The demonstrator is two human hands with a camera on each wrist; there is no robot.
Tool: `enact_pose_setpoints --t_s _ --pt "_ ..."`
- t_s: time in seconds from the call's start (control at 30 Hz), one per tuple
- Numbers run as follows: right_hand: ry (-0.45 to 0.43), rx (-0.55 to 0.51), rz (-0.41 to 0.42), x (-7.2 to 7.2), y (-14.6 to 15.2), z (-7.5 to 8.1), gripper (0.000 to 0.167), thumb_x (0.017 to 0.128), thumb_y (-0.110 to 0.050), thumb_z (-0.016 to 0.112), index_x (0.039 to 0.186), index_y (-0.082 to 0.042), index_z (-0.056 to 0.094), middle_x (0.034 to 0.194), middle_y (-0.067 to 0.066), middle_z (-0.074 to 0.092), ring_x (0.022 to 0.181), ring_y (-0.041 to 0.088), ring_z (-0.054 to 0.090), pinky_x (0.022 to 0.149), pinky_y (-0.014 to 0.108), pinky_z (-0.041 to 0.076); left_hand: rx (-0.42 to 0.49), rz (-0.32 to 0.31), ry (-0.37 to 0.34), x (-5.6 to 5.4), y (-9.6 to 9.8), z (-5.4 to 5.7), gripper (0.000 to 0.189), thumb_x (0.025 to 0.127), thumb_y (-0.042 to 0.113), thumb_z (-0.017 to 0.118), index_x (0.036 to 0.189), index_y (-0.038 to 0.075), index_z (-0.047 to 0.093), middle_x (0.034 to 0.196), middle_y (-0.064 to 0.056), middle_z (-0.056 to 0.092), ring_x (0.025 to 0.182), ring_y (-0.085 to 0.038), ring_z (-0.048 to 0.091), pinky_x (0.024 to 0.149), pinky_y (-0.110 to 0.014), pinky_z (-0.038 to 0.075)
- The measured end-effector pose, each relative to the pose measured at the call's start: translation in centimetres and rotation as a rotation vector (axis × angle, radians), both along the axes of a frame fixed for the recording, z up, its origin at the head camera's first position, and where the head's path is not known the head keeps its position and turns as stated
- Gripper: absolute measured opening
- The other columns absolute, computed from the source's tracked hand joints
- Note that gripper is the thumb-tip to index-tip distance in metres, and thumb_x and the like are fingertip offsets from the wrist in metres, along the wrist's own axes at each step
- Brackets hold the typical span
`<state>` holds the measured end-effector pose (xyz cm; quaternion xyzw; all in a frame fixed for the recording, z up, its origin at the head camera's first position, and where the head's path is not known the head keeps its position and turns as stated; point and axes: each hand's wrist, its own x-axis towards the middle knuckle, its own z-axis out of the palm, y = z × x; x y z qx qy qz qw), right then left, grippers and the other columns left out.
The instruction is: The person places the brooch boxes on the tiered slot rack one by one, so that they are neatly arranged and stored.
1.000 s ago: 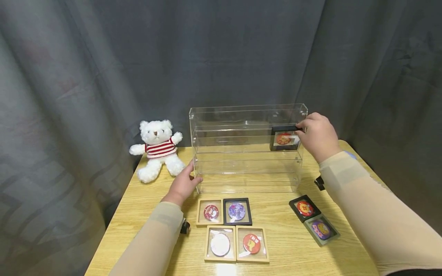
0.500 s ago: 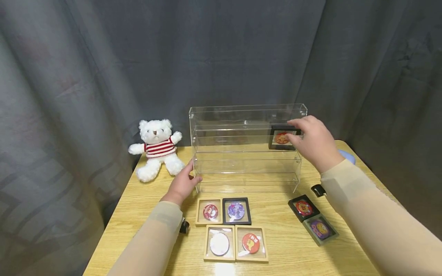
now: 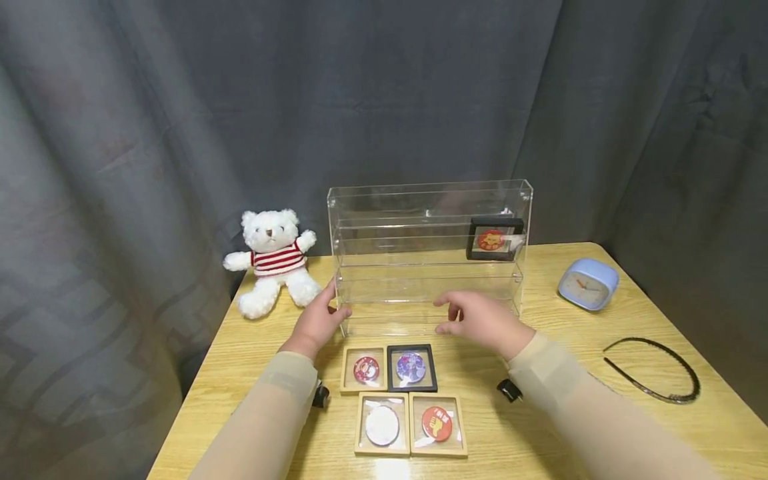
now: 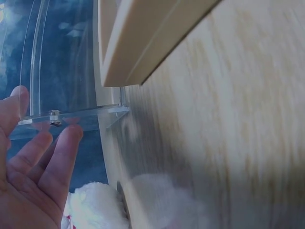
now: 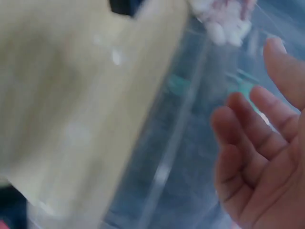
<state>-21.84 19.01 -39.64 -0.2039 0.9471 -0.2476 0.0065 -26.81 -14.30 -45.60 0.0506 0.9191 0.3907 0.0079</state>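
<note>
Pinching the clear rack [image 3: 420,288] by its left end panel, I have the left hand [image 3: 315,325] set with thumb on one side and fingers on the other; the right hand [image 3: 480,321] holds nothing, its fingers loosely bent before the lower tiers. The rack stands upright on the table [image 3: 240,400], with a black-framed case [image 3: 493,240] inside at its upper right. Two pairs of square cases lie flat in front, the nearer pair being a pale-badge case [image 3: 382,424] and a thumbs-up case [image 3: 438,425], the farther a small red-badge case [image 3: 365,369] and a purple-badge case [image 3: 411,368]. I judge the cases light and stiff, with slick windows that would smudge, so I'd grip opposite frame edges. The rack is probably light enough to slide, rigid yet easily scratched, and best held by an end panel. Its tier edges barely show against the curtain [image 3: 420,93], and glare wipes out the pale badge's print. My right forearm covers part of the table. The right wrist view is smeared, and I can't tell whether those fingertips touch the rack; dark shapes are cut off at its border.
</note>
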Motion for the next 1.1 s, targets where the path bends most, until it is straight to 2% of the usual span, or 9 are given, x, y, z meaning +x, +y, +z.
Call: enact_pose_setpoints --t_s 0.17,0.3,0.43,0.6,0.7,0.87,1.1 --pt "-0.164 0.054 0.017 0.5 -1.2 -3.3 0.059 0.075 -0.036 0.087 0.126 -0.016 0.065 0.078 -0.011 0.058 0.067 0.010 0.054 0.065 0.035 0.046 0.018 0.003 0.001 0.0 -0.1 -0.3 0.082 0.094 0.027 0.071 0.158 0.040 0.022 0.148 -0.007 0.047 0.098 -0.023 0.062 0.079 -0.045 0.052" --pt "-0.265 0.047 0.012 0.9 -1.6 -5.1 0.075 0.070 -0.034 0.091 0.135 -0.014 0.059 0.076 -0.008 0.058 0.068 0.012 0.053 0.068 0.036 0.046 0.026 -0.006 -0.025 0.1 -0.3 -0.4 0.081 0.095 0.030 0.069 0.158 0.043 0.020 0.151 -0.004 0.044 0.103 -0.024 0.061 0.084 -0.048 0.052" --pt "-0.321 -0.005 0.017 0.9 -1.7 -6.1 0.083 0.067 -0.028 0.093 0.139 -0.012 0.056 0.075 -0.004 0.057 0.067 0.014 0.052 0.066 0.036 0.044 0.024 -0.036 -0.039 0.3 -0.5 -0.3 0.080 0.096 0.031 0.067 0.158 0.043 0.017 0.153 -0.003 0.041 0.108 -0.025 0.061 0.088 -0.050 0.050" --pt "-0.374 -0.083 0.066 0.7 -1.5 -6.5 0.086 0.067 -0.025 0.093 0.142 -0.010 0.053 0.073 -0.001 0.058 0.065 0.015 0.052 0.063 0.035 0.043 0.037 -0.056 -0.033 0.4 -0.8 -0.3 0.080 0.097 0.026 0.067 0.158 0.043 0.019 0.154 -0.002 0.041 0.105 -0.025 0.062 0.087 -0.047 0.051" --pt "-0.392 -0.093 0.094 0.7 -1.4 -6.8 0.086 0.067 -0.028 0.093 0.141 -0.009 0.054 0.074 0.000 0.058 0.066 0.015 0.052 0.062 0.034 0.043 0.046 -0.063 -0.027 0.4 -0.8 -0.4 0.080 0.096 0.025 0.068 0.158 0.041 0.020 0.154 -0.005 0.040 0.106 -0.025 0.062 0.087 -0.046 0.052" --pt "-0.366 -0.111 0.116 0.7 -1.5 -7.2 0.069 0.067 -0.027 0.093 0.126 -0.008 0.063 0.079 0.002 0.057 0.070 0.017 0.050 0.067 0.037 0.043 0.065 -0.057 -0.023 0.4 -0.7 -0.5 0.081 0.096 0.024 0.068 0.158 0.040 0.020 0.154 -0.005 0.040 0.106 -0.025 0.062 0.087 -0.046 0.052" --pt "-0.341 -0.139 0.080 0.8 -1.8 -7.4 0.061 0.063 -0.023 0.094 0.115 -0.010 0.063 0.094 0.002 0.057 0.085 0.019 0.053 0.080 0.043 0.046 0.075 -0.051 -0.024 0.5 -0.7 -0.4 0.080 0.096 0.024 0.069 0.158 0.039 0.021 0.153 -0.006 0.041 0.105 -0.025 0.062 0.086 -0.045 0.052"
